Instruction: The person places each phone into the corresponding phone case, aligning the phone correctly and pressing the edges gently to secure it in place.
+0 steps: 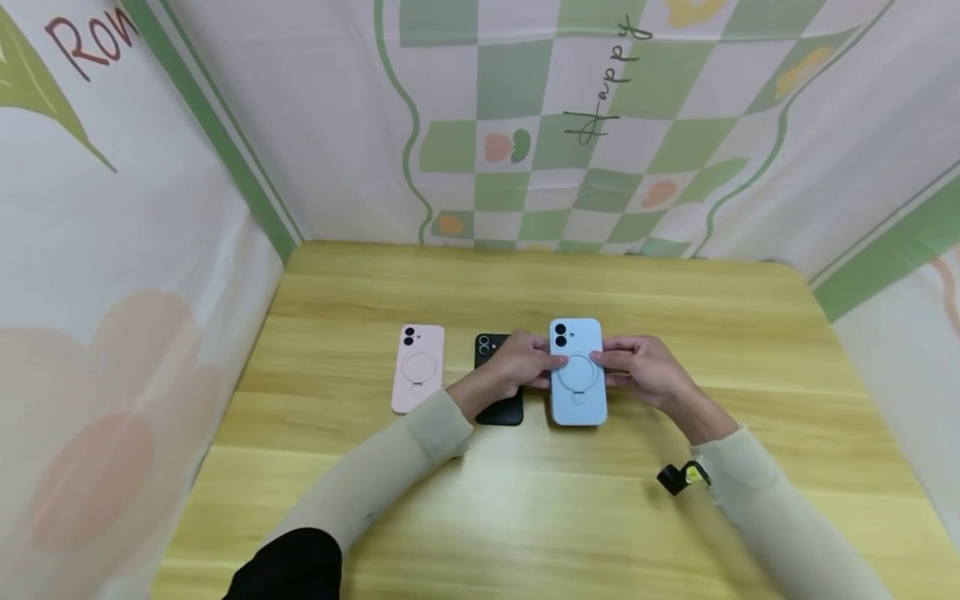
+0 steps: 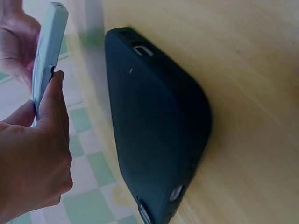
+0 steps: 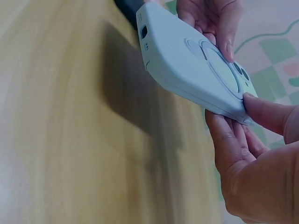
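Note:
A light blue phone case (image 1: 577, 404) with a ring on its back is held above the table between both hands, camera holes at the far end. The left hand (image 1: 522, 361) pinches its left long edge, thumb on the back. On the opposite edge the right hand (image 1: 651, 372) grips it the same way, fingers beneath, as the right wrist view shows. Whether a phone sits inside cannot be told. Under the left wrist lies a black phone (image 2: 145, 107) in a dark case, partly covered by that hand in the head view.
Left of the black phone, a pink phone case (image 1: 417, 392) with a ring lies flat on the wooden table (image 1: 337, 287). Patterned cloth (image 1: 517, 83) hangs behind the table's far edge and along both sides. A small black device (image 1: 672, 478) is at the right cuff.

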{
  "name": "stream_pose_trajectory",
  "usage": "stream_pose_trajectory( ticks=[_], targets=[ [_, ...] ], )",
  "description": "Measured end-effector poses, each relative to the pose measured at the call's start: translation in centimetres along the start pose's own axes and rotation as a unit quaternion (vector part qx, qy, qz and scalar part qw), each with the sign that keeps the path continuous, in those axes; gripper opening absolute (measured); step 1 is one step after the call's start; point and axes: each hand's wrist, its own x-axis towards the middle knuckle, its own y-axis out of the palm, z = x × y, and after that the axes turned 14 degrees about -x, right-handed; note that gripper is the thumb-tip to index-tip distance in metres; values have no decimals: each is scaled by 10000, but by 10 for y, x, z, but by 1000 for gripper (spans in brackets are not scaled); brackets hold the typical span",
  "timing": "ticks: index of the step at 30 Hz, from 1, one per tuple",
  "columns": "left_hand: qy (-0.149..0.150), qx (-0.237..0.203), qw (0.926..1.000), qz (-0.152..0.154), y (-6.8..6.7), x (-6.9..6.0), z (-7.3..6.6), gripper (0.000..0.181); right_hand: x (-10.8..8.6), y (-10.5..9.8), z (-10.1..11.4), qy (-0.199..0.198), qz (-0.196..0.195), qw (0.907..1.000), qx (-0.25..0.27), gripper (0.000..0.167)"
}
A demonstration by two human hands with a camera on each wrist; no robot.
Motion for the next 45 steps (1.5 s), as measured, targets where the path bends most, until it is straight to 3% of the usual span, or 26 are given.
stream_pose_trajectory(
  ticks=[9,18,27,30,34,45],
  targets=[
    [1,623,9981,5,14,12,5,20,-1,-9,-13,154,-146,9996,-210,8],
    [-37,952,9955,-4,16,16,9,18,4,-8,-23,56,-328,9958,-850,49],
    [431,1310,9904,116,9,14,16,18,5,-1,-24,-144,-560,9857,-1584,52],
    [639,1706,9832,90,8,11,18,12,4,2,-23,-302,-704,9721,-2217,50],
    [713,2051,9761,54,8,5,17,12,3,5,-21,-440,-991,9438,-3123,47],
    [424,1496,9878,-50,9,0,15,33,5,10,-20,-530,-1284,9115,-3871,38]
  ],
)
